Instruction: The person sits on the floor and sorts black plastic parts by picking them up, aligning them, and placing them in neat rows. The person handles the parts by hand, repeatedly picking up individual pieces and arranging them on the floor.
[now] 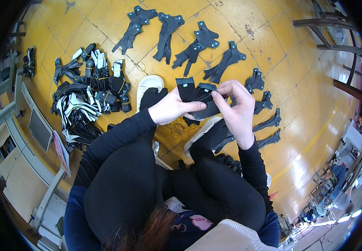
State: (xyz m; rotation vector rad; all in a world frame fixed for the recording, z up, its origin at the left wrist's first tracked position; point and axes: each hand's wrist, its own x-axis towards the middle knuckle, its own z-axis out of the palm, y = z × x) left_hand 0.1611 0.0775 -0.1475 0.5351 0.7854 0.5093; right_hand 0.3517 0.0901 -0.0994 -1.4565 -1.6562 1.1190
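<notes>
Above my lap, my left hand (173, 107) is closed on several black fabric strips (208, 109), its thumb lying across them. The strips fan out, and small pale labels show at their upper ends. At their right edge my right hand (238, 109) pinches the same strips between thumb and fingers. Just beyond the hands, more black strips (227, 62) lie on the floor in small crossed piles, set out in an arc. Yellow rubber bands (181, 130) lie in a loose heap below the hands, partly hidden by them.
To the left stands a large heap of black and white strips (78, 102), many in banded bundles. My feet in pale slippers (151, 85) frame the rubber bands. Metal frames (39, 134) line the left side. Brown metal legs (352, 87) stand at the right on the yellow tiled floor (289, 104).
</notes>
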